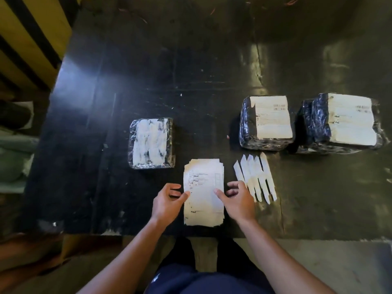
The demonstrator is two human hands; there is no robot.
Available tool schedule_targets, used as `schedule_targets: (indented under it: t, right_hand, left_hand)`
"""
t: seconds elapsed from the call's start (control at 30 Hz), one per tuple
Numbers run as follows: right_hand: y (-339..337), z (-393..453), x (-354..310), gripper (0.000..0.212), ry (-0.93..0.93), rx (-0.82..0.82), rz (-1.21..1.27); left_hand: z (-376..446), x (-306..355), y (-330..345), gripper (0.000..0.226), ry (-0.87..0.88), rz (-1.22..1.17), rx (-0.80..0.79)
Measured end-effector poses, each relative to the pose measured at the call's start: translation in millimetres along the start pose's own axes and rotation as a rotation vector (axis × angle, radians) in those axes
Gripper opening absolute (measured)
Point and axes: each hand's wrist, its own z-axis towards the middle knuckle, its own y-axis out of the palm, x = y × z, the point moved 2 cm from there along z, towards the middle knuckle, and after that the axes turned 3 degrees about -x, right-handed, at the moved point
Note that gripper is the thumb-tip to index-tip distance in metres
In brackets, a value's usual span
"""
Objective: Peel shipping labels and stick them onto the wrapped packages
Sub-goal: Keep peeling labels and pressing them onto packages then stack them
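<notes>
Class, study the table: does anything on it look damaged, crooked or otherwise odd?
Yes. The package on the left has a patchy, torn white face with no readable print, unlike the two labelled packages on the right. The label stack also has ragged, uneven edges.

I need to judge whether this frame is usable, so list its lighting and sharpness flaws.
Head view: a bright glare patch on the dark table at upper left; dim, uneven light elsewhere. Print on the label stack and on the right-hand packages is too soft to read. Wide-angle bending curves the table edges. Both hands, left and right, look reasonably sharp.
</notes>
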Motion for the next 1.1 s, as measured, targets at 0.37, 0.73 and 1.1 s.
schedule_targets:
  t: [0.37,0.73,1.1]
  right_hand:
    - [13,22,10,0.025,0.205,-0.033,0.313]
    - [-19,5,4,0.007,0.068,-0.045,0.397]
    - [-61,-78,-78,0.006,-0.285,-0.325,0.494]
  left_hand:
    - [10,-12,12,0.052,-0.069,0.018,-0.116]
    - [-2,-6,5,0.055,0.053,0.011,0.081]
    - [-79,95,-37,0.04,0.352,-0.598,-0.301]
